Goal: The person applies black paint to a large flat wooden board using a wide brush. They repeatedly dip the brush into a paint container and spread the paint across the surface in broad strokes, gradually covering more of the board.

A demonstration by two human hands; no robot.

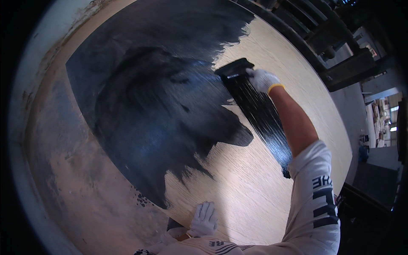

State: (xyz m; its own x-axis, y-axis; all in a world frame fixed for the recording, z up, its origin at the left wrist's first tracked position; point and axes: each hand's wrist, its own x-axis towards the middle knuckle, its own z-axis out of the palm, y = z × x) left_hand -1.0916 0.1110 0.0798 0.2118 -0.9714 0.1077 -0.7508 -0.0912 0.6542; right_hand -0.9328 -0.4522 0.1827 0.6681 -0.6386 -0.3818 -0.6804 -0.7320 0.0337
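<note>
A large pale wood panel lies before me, much of its far and left part covered with a black coating. My right hand, in a white knit glove with a yellow cuff, grips a wide black-smeared spreading tool. The tool rests on the panel at the end of a glossy wet black streak that runs back under my forearm. My left hand, gloved in white, lies flat near the panel's close edge with nothing in it. Bare wood shows between it and the black coating.
Stained concrete floor with black drips borders the panel's left edge. Dark metal machinery stands beyond the panel at the upper right. A blue object sits farther off at the right.
</note>
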